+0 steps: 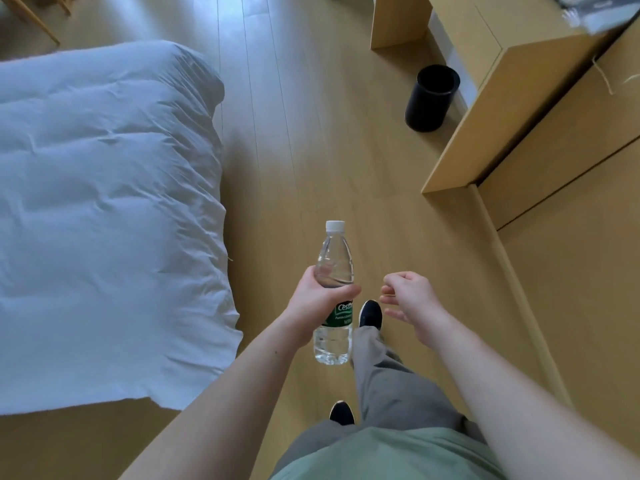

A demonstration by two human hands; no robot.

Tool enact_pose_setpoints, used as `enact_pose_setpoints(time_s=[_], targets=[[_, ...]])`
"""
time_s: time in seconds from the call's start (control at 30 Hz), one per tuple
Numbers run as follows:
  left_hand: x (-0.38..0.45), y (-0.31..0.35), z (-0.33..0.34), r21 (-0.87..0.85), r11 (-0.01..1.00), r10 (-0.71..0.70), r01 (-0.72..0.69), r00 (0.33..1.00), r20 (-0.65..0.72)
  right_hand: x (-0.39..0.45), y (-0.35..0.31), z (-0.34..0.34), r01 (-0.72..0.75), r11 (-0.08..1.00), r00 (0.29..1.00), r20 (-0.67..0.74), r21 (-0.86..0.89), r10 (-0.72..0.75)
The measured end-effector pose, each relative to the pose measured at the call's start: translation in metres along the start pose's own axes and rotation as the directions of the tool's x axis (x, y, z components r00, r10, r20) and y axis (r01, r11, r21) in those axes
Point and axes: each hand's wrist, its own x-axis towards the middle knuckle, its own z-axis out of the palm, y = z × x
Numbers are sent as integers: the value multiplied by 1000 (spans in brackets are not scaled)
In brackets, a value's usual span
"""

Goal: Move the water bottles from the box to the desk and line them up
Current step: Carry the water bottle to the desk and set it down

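One water bottle (334, 289) gripped upright in left hand (320, 299), right hand (408, 299) loosely curled, holding nothing, one black bin (431, 97)

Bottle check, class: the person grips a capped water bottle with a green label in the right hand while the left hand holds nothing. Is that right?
Not quite. The head view shows the left hand gripping the bottle, and the right hand holding nothing. The bottle is capped and has a green label, as stated.
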Motion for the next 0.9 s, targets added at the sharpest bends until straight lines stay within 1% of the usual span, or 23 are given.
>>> enact_pose_setpoints(time_s=[0.2, 0.4, 0.57, 0.67, 0.9], targets=[[70, 76, -3, -16, 1000, -22, 21, 998, -53, 78, -83, 2, 3, 999, 999, 49, -34, -2], [134, 138, -6, -34, 999, -36, 33, 995, -93, 138, -157, -2, -3, 999, 998, 58, -49, 5], [183, 182, -8, -8, 999, -39, 39, 996, -79, 175, -211, 11, -1, 1000, 998, 67, -17, 3], [217, 211, -15, 18, 999, -45, 46, 997, -65, 199, -243, 21, 8, 1000, 998, 58, -26, -7], [307, 292, -56, 33, 999, -26, 26, 1000, -2, 259, -332, 60, 6, 999, 1000, -3, -34, -6]])
